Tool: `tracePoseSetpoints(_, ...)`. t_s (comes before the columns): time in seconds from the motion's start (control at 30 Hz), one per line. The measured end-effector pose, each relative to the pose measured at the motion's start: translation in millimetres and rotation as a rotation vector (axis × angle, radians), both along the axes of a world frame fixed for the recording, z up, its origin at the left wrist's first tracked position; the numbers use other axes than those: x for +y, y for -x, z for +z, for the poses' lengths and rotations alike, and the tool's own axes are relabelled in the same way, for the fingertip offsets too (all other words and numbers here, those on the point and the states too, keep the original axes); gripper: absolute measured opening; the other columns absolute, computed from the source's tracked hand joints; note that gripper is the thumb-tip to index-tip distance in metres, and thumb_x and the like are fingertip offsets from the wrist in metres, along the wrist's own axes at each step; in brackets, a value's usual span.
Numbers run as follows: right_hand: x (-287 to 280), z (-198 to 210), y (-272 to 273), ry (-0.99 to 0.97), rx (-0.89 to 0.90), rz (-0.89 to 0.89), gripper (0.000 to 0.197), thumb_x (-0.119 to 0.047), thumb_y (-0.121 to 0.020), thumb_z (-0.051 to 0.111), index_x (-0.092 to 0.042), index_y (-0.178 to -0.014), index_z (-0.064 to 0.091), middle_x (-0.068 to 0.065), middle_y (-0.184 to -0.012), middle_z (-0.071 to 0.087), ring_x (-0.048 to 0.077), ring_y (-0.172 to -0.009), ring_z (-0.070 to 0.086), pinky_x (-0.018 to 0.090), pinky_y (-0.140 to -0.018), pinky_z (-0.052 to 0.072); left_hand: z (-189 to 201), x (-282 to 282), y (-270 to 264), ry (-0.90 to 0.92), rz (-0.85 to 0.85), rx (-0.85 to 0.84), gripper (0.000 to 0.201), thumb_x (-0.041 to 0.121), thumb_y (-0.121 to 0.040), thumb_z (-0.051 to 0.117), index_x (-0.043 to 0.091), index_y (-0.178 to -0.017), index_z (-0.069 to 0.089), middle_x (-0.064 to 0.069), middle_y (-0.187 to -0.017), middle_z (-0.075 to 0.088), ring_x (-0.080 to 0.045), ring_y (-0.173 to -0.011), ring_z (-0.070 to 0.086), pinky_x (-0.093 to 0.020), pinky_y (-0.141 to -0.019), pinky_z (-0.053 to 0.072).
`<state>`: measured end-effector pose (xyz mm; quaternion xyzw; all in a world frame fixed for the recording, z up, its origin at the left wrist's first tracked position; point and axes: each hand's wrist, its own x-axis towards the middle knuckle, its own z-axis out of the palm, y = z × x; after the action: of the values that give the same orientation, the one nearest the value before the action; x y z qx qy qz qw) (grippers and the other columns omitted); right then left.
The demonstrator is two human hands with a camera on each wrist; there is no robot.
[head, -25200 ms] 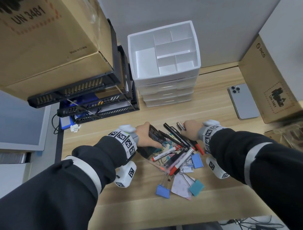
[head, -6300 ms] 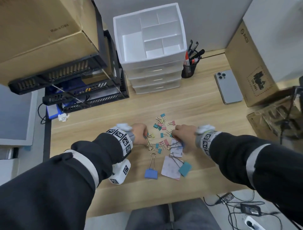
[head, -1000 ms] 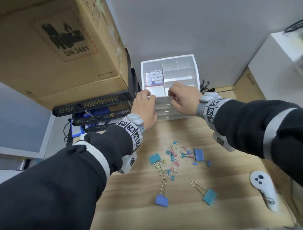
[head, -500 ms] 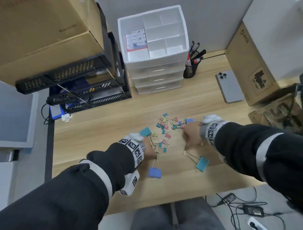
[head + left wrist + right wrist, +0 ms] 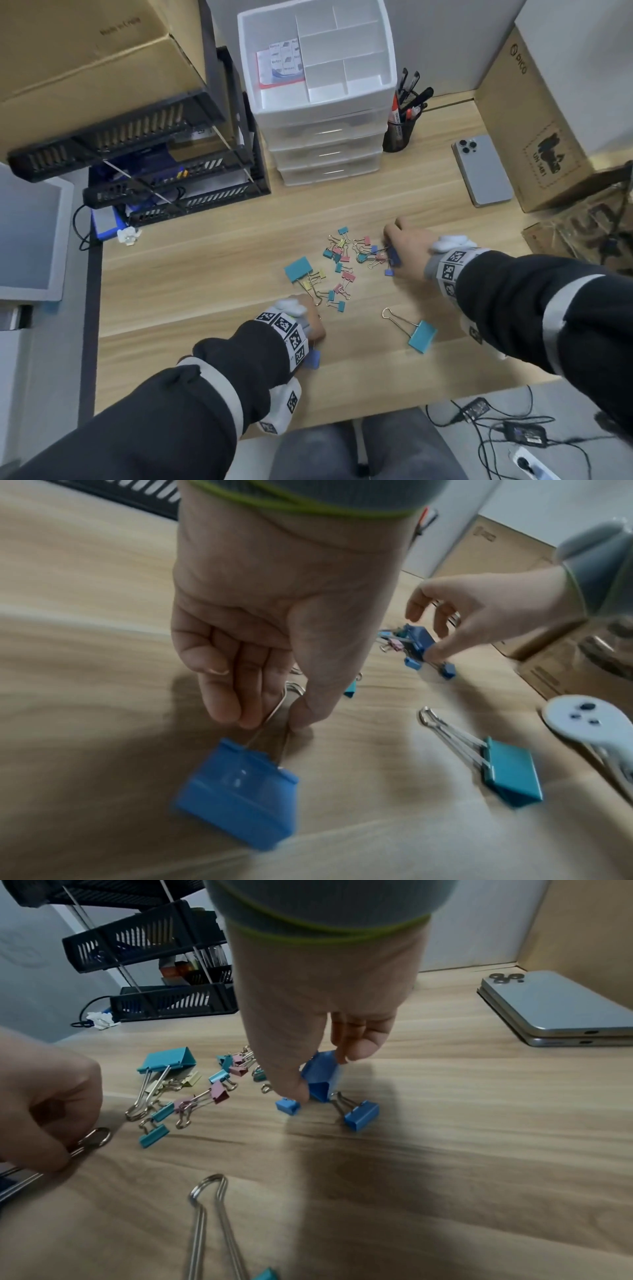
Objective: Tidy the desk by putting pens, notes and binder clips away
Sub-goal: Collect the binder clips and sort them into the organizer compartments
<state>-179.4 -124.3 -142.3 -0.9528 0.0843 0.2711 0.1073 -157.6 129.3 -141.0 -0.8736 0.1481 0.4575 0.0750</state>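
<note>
With the notes now lying in the white organizer [image 5: 387, 82] at the upper middle, both hands are coming back down to the bench [image 5: 212, 260], the left hand [image 5: 274, 631] pinching the wire handle of a big blue clip [image 5: 236, 791] and the fingers [image 5: 294, 1091] of the right hand [image 5: 322, 1010] grasping a dark blue clip [image 5: 320, 1077], so the binder clips are next.

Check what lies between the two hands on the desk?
Head view: a scatter of small binder clips between left hand and right hand; a large teal clip sits at its left edge.

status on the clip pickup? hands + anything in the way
Left hand pinches big blue clip by its wire handles. Right hand grips another blue clip. Loose clips crowd around; nothing blocking.
</note>
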Motion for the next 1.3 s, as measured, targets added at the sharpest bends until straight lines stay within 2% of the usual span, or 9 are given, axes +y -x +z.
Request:
tracePoseSetpoints(0.17, -2, -4, -4, 0.02, 0.062, -0.037, 0.036, -0.021, -0.07, 0.067, -0.024, -0.093, 0.04, -0.001, -0.095, 0.046, 0.022, -0.07, 0.053, 0.038, -0.065, 0.053, 6, 2, -3, 0.028, 0.009, 0.028, 0.025, 0.03, -0.079, 0.074, 0.021, -0.091, 0.054, -0.002, -0.088, 0.057, -0.022, -0.079, 0.054, -0.03, -0.071, 0.045)
tracePoseSetpoints(0.33, -2, 4, -3, -0.075, 0.05, -0.022, 0.041, -0.028, -0.071, 0.077, -0.019, -0.105, 0.055, -0.001, -0.101, 0.051, 0.023, -0.084, 0.059, 0.033, -0.074, 0.052, 15, 5, -8, 0.077, -0.045, 0.214, 0.022, 0.038, -0.072, 0.076, 0.017, -0.067, 0.069, 0.004, -0.06, 0.062, -0.017, -0.058, 0.056, -0.025, -0.055, 0.046)
tracePoseSetpoints(0.47, -1, 24, -6, -0.169, 0.102, 0.001, 0.049, -0.034, -0.069, 0.081, -0.02, -0.109, 0.058, -0.001, -0.108, 0.057, 0.022, -0.092, 0.062, 0.034, -0.079, 0.056, 32, 4, -17, 0.153, 0.02, 0.209, 0.031, 0.027, -0.086, 0.066, 0.02, -0.061, 0.048, 0.001, -0.061, 0.05, -0.016, -0.059, 0.047, -0.023, -0.052, 0.038)
tracePoseSetpoints(0.6, 6, 51, -16, -0.283, 0.178, -0.034, 0.044, -0.025, -0.076, 0.082, -0.016, -0.112, 0.059, 0.0, -0.102, 0.061, 0.011, -0.068, 0.056, 0.011, -0.036, 0.042, 51, -1, -39, 0.339, 0.223, 0.142, 0.031, 0.023, -0.092, 0.057, 0.02, -0.066, 0.04, 0.002, -0.065, 0.052, -0.017, -0.059, 0.044, -0.026, -0.056, 0.036)
tracePoseSetpoints(0.73, 28, 70, -33, -0.458, 0.167, -0.105, 0.048, -0.038, -0.075, 0.085, -0.02, -0.113, 0.061, -0.005, -0.102, 0.061, 0.005, -0.074, 0.056, 0.014, -0.051, 0.043, 67, -4, -65, 0.56, 0.522, 0.105, 0.013, 0.014, -0.097, 0.049, 0.01, -0.085, 0.053, -0.016, -0.086, 0.075, -0.012, -0.046, 0.06, -0.018, -0.041, 0.038)
tracePoseSetpoints(0.9, 58, 70, -48, -0.6, 0.17, -0.196, 0.044, -0.042, -0.072, 0.085, -0.02, -0.103, 0.064, -0.001, -0.093, 0.071, 0.011, -0.069, 0.061, 0.031, -0.059, 0.058, 67, -10, -78, 0.63, 0.72, 0.111, 0.03, 0.021, -0.102, 0.043, 0.01, -0.074, 0.048, -0.023, -0.078, 0.068, -0.044, -0.085, 0.069, -0.029, -0.059, 0.046)
tracePoseSetpoints(1.1, 87, 70, -59, -0.742, 0.243, -0.282, 0.029, -0.038, -0.08, 0.079, -0.011, -0.088, 0.072, -0.001, -0.065, 0.073, 0.016, -0.059, 0.065, 0.028, -0.064, 0.056, 70, -12, -84, 0.68, 0.855, -0.003, 0.025, 0.013, -0.101, 0.039, 0.008, -0.078, 0.049, -0.01, -0.072, 0.058, -0.023, -0.063, 0.052, -0.028, -0.053, 0.04)
tracePoseSetpoints(1.23, 102, 73, -67, -0.784, 0.256, -0.279, 0.031, -0.037, -0.085, 0.075, -0.007, -0.09, 0.075, 0.003, -0.07, 0.073, 0.006, -0.049, 0.063, 0.016, -0.048, 0.048, 68, -5, -90, 0.616, 0.862, 0.051, 0.05, 0.052, -0.084, 0.054, 0.008, -0.105, 0.061, -0.011, -0.096, 0.068, -0.029, -0.089, 0.066, -0.037, -0.083, 0.054)
tracePoseSetpoints(1.3, 108, 74, -70, -0.793, 0.262, -0.272, 0.039, -0.043, -0.086, 0.074, -0.005, -0.093, 0.076, 0.004, -0.071, 0.074, 0.005, -0.051, 0.064, 0.015, -0.049, 0.047, 68, 3, -93, 0.596, 0.828, 0.055, 0.04, 0.046, -0.079, 0.061, 0.009, -0.095, 0.063, -0.009, -0.087, 0.069, -0.026, -0.08, 0.067, -0.035, -0.077, 0.054)
